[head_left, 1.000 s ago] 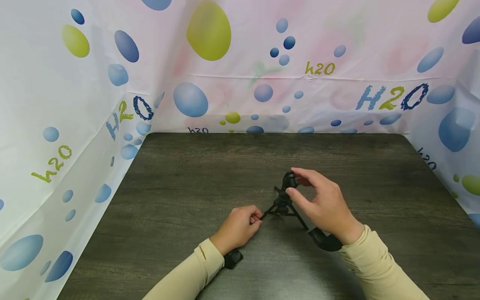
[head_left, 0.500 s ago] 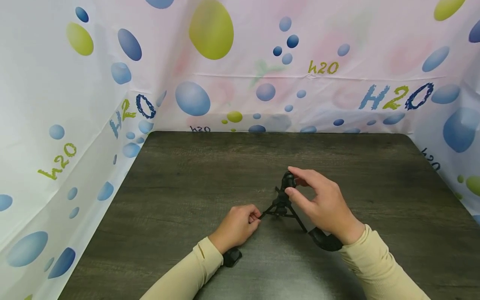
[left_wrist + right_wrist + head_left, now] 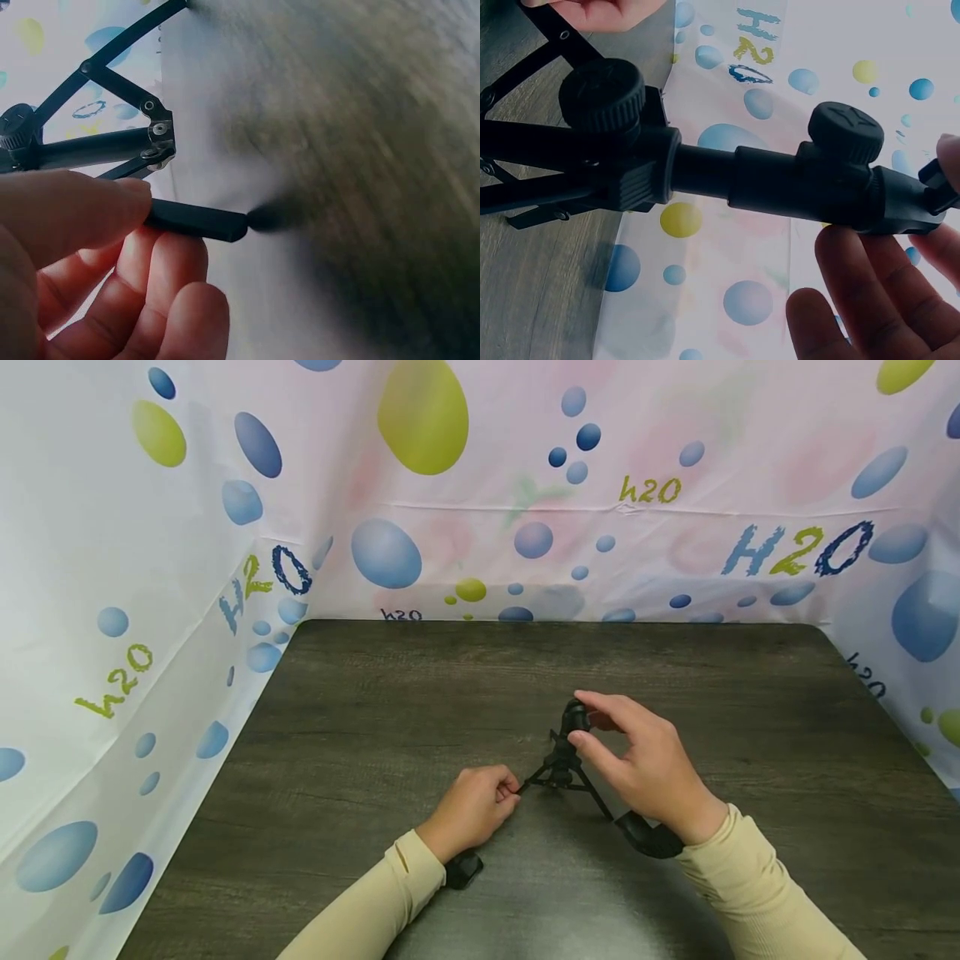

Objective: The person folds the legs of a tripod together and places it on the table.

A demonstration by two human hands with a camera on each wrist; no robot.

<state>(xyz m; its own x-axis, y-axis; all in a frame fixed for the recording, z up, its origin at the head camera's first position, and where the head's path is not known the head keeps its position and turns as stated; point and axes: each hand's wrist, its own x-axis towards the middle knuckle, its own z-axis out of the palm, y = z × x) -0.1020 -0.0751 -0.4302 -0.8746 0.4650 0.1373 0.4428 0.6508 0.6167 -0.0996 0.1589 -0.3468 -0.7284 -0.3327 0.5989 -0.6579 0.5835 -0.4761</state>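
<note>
A small black tripod (image 3: 561, 760) stands upright on the dark wooden table with its legs spread. My left hand (image 3: 472, 806) pinches one leg (image 3: 199, 220) near its foot, thumb on top and fingers beneath. My right hand (image 3: 648, 764) grips the top of the tripod's column between thumb and fingers. Close up in the right wrist view, two ribbed knobs show: a lower knob (image 3: 602, 94) by the leg joint and an upper knob (image 3: 846, 133) near the fingers. Braces (image 3: 124, 86) link the legs to the central tube.
The dark wood-grain table (image 3: 375, 710) spreads around the tripod. A white curtain (image 3: 480, 485) with blue and green spots and H2O lettering hangs behind it and at both sides. Black wrist devices (image 3: 648, 837) sit under both wrists.
Both hands keep their hold on the tripod, which stays nearly in place. The head view has shifted slightly.
</note>
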